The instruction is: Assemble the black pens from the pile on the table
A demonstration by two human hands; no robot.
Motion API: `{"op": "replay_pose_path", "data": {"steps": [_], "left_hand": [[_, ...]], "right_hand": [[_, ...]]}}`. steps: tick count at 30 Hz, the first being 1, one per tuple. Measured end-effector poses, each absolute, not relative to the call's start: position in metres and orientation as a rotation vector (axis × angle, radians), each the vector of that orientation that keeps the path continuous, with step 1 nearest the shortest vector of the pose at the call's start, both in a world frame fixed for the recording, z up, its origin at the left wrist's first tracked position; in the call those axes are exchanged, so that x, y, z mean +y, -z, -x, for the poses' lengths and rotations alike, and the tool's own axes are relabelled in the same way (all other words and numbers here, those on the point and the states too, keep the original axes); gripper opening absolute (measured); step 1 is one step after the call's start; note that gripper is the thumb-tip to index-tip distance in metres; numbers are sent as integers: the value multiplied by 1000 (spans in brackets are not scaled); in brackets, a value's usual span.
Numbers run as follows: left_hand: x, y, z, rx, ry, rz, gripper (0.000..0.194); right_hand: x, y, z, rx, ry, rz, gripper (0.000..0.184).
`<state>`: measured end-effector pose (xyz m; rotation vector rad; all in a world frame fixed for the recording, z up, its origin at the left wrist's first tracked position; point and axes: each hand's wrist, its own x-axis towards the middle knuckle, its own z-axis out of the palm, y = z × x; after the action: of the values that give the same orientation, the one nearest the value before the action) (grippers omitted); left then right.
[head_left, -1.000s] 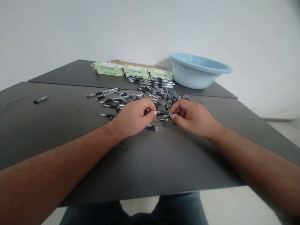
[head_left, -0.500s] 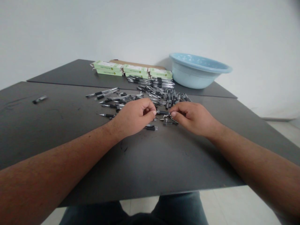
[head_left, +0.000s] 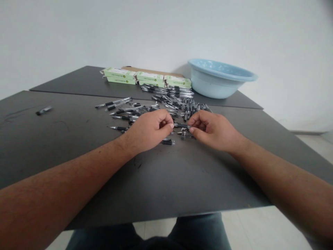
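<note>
My left hand [head_left: 150,129] is closed in a pinch on one end of a black pen [head_left: 180,125]. My right hand [head_left: 212,129] is closed too, its thumb and fingertips pinching the pen's other end. The pen is held level just above the dark table [head_left: 169,173], between the two hands. Under and beyond the hands lies a scatter of pens and pen parts [head_left: 166,106]. Small metal tips [head_left: 182,132] and a black cap [head_left: 167,141] lie right below the held pen.
Three green boxes [head_left: 148,78] stand in a row at the back, with a brown carton behind them. A light blue basin [head_left: 221,78] sits at the back right. One lone pen piece [head_left: 44,110] lies far left. My legs show below the table's near edge.
My right hand has risen slightly and drawn closer to the left along the pen. The left hand has stayed in place.
</note>
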<state>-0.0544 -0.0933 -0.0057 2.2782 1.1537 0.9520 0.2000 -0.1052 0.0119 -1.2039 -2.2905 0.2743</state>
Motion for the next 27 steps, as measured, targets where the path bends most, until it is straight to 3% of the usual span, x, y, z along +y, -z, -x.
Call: {"op": "replay_pose_path", "data": {"steps": [6, 11, 15, 27], "left_hand": [[-92, 7, 55, 1133, -960, -2291, 12], [-92, 7, 55, 1135, -959, -2290, 12], [-91, 8, 55, 1138, -969, -2293, 12], [-92, 8, 55, 1133, -956, -2290, 13]], "right_hand": [[-104, -10, -201, -2363, -218, 1134, 14], [-104, -9, -201, -2328, -245, 1160, 7], [-103, -9, -201, -2386, -215, 1127, 15], [-104, -8, -201, -2319, -296, 1171, 9]]}}
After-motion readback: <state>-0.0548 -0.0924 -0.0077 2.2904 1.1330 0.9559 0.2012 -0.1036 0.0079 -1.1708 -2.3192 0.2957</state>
